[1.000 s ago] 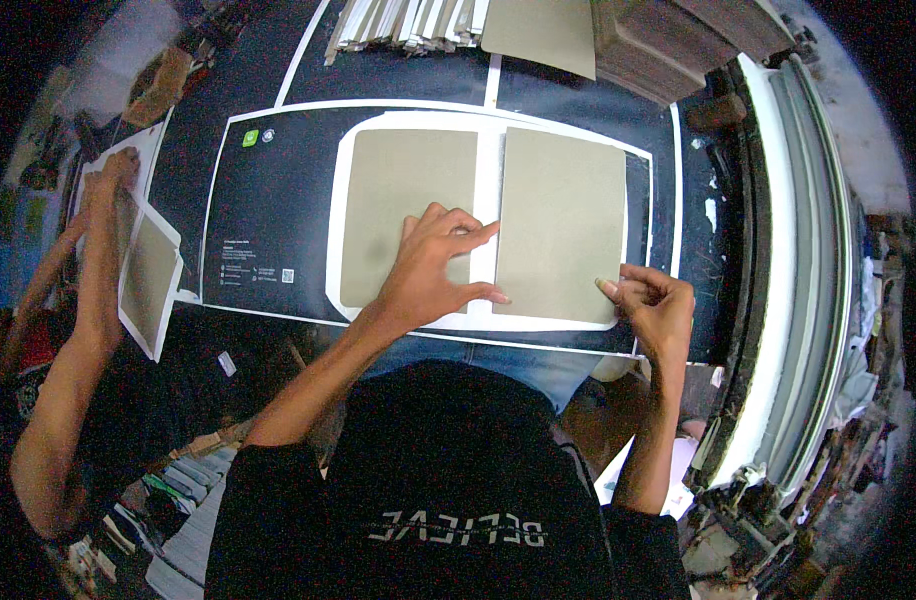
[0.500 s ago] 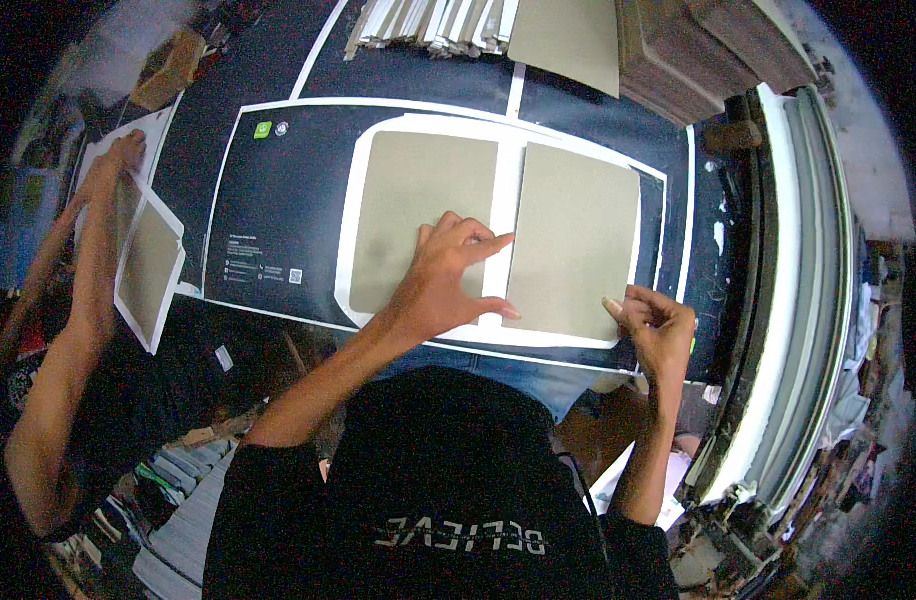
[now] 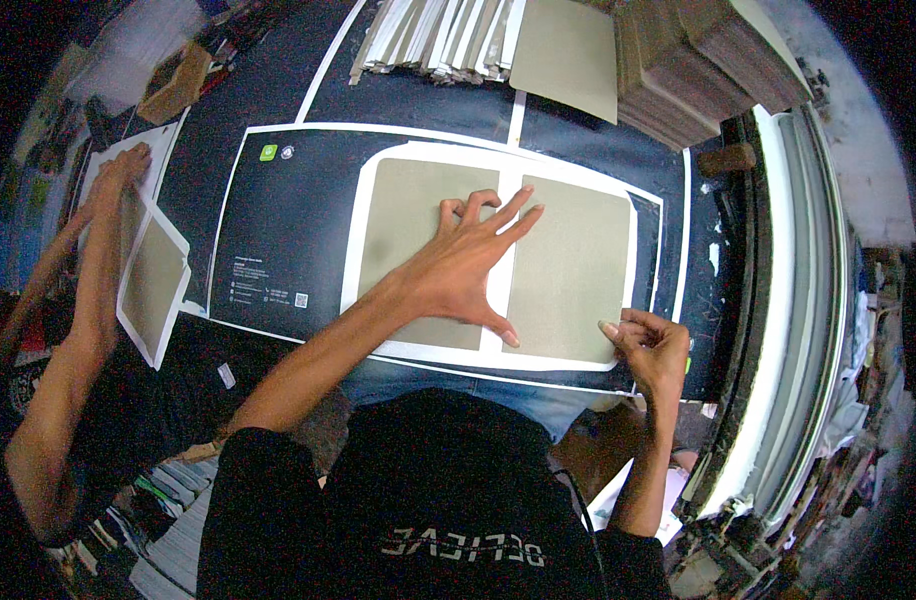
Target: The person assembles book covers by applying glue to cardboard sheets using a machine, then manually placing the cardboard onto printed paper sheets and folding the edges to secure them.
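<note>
Two grey-brown boards lie side by side on a white sheet [image 3: 354, 250], a narrow white strip between them. My left hand [image 3: 468, 265] is spread across that strip, covering part of the left board [image 3: 410, 220]. Its thumb and outstretched fingers reach to the near edge side of the right board [image 3: 570, 270]. At that board's lower right corner, my right hand [image 3: 653, 348] pinches the edge between thumb and fingers. Beneath everything is a dark printed sheet [image 3: 278, 215] with white borders.
A bundle of white and grey strips [image 3: 438, 40] lies at the far side, beside a loose board [image 3: 566, 65] and tall board stacks [image 3: 678, 80]. Long rollers [image 3: 793, 300] stand at the right. Another person's arms [image 3: 93, 260] work at the left on a bordered board [image 3: 156, 280].
My left hand has opened wider, its fingers spreading farther over the strip. The right board has shifted slightly left against the strip; my right hand keeps its corner. The whole view has dropped a little.
</note>
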Demonstrator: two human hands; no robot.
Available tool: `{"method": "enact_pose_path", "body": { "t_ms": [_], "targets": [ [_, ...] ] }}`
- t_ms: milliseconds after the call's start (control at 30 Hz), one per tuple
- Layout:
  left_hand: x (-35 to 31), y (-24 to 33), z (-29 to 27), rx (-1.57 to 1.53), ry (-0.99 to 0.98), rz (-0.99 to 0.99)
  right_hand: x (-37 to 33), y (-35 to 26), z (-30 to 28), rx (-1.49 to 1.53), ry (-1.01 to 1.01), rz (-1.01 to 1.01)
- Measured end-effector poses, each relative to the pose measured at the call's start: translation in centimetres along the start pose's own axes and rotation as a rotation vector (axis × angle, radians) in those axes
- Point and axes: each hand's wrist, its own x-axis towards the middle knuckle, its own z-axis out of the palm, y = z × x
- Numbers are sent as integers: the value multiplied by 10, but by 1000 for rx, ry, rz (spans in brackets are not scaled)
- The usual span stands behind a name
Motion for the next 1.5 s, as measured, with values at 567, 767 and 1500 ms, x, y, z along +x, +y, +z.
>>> {"method": "enact_pose_path", "body": {
  "t_ms": [567, 767, 1500],
  "targets": [
    [-4, 2, 6, 54, 15, 8, -5, -60, -10, -362, 53, 0],
    [3, 5, -3, 89, -19, 11, 6, -68, 28, -458, -93, -705],
    [3, 14, -9, 121, -2, 21, 11, -74, 37, -499, -203, -563]
  ]
}}
